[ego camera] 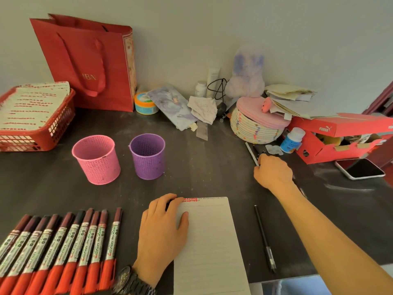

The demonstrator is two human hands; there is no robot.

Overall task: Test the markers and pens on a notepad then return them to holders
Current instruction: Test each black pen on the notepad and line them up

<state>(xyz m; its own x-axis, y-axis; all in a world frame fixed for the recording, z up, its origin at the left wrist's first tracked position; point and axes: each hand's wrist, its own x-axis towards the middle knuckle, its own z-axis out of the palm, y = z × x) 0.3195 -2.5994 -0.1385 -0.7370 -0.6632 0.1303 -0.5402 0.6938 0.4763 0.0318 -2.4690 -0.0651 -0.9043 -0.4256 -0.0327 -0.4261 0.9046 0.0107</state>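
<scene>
A dark grey table (202, 167) stands against a plain pale wall (191, 28). The left hand (161, 233) lies flat with loose fingers on the white lined notepad (210, 241). The right hand (273, 171) curls at a thin white pen (251, 153); I cannot tell if it grips. The red-ended markers (63, 248) lie in a row beside the left hand.
</scene>
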